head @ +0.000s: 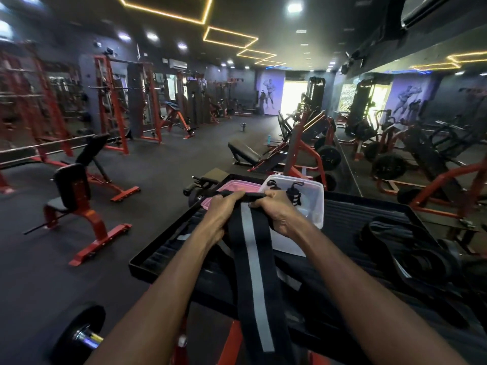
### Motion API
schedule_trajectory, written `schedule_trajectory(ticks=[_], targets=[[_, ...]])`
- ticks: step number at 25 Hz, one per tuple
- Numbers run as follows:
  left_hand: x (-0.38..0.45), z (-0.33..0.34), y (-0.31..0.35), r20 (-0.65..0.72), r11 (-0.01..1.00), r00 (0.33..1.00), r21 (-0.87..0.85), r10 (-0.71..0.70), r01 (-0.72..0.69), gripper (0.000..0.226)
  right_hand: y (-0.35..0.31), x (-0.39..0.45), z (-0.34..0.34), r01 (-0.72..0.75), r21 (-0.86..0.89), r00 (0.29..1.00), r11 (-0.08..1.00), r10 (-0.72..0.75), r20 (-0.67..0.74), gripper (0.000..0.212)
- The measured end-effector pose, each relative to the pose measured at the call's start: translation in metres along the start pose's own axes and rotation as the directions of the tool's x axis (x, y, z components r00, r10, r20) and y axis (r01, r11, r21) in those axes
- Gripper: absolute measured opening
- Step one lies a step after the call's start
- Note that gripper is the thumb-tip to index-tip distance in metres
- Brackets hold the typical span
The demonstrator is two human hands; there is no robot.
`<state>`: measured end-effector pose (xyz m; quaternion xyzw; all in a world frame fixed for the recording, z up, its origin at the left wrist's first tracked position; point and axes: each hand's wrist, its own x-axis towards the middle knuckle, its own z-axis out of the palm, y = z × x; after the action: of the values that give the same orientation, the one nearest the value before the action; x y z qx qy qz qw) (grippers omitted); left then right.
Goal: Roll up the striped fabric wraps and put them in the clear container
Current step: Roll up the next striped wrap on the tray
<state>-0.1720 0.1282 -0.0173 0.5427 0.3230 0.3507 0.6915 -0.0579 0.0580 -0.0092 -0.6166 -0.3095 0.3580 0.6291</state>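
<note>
Gripping the striped wrap's [253, 248] top edge just before the clear container [313, 196], left hand [220, 214] and right hand [276, 212] clench it taut, likely to start a tight roll.

Commercial gym, red-framed weight machines [113, 106], padded benches [76, 191], barbell plates [329, 156], mirrored wall [421, 122]

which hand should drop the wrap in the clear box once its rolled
Probably the right hand: it grips the wrap directly in front of the clear box, while the left hand sits further over, by the pink lid.
</note>
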Motion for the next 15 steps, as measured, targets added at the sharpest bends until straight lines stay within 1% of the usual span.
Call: schedule_trajectory(ticks=[2, 5, 6, 9, 12, 15], targets=[[0.004, -0.015, -0.01, -0.054, 0.999, 0.998, 0.031, 0.04, -0.038, 0.019, 0.012, 0.001, 0.014, 0.016, -0.051, 1.0, 0.999, -0.017, -0.015, 0.025], [0.009, -0.032, -0.021, -0.073, 0.999, 0.997, 0.017, 0.031, -0.03, 0.019, 0.024, 0.01, 0.028, 0.122, -0.178, 0.99, 0.976, -0.132, -0.047, 0.013], [0.009, -0.037, -0.021, -0.07, 1.0, 0.997, 0.002, 0.026, -0.026, 0.019, 0.026, 0.012, 0.031, 0.165, -0.229, 0.984, 0.959, -0.177, -0.033, 0.01], [0.015, -0.051, -0.022, -0.042, 0.999, 0.999, -0.044, 0.015, -0.016, 0.012, 0.03, 0.017, 0.037, 0.258, -0.347, 0.961, 0.902, -0.275, 0.0, 0.017], [0.018, -0.064, -0.025, -0.016, 0.998, 0.999, -0.051, 0.03, -0.031, 0.015, 0.034, 0.021, 0.042, 0.291, -0.363, 0.951, 0.885, -0.309, 0.01, 0.016], [0.023, -0.073, -0.031, -0.056, 0.996, 0.998, -0.081, 0.038, -0.042, 0.016, 0.039, 0.025, 0.048, 0.29, -0.36, 0.948, 0.887, -0.317, -0.016, 0.009]])
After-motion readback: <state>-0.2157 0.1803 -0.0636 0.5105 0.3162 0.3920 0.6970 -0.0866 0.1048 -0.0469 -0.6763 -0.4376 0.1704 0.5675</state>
